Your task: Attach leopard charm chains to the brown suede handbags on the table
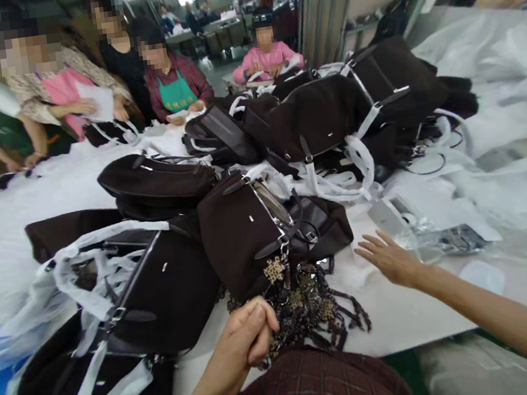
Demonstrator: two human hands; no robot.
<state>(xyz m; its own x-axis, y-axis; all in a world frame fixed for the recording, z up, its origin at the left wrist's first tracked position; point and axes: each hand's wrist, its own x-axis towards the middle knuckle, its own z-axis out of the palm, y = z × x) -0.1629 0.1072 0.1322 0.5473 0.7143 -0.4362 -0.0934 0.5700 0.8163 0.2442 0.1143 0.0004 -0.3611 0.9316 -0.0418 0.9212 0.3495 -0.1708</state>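
Note:
My left hand [252, 335] is closed, fingers curled in, at the near edge of a heap of dark beaded chains [314, 307]. Whatever it may hold is hidden. Flat and spread, my right hand [391, 258] hovers at or just over the white table [396, 319], right of the heap, holding nothing. A gold snowflake-shaped charm [274, 270] hangs by the clasp of a dark brown handbag [239, 233] just beyond my left hand. Another brown handbag [168, 288], its handles wrapped in white paper, lies to the left.
A big pile of brown handbags [320, 112] with white-wrapped straps fills the table's middle. Clear plastic bags [458, 240] and a grey box [387, 217] lie at right. White sheeting [508, 61] is beyond. Several people, one in a green apron [176, 92], work along the far side.

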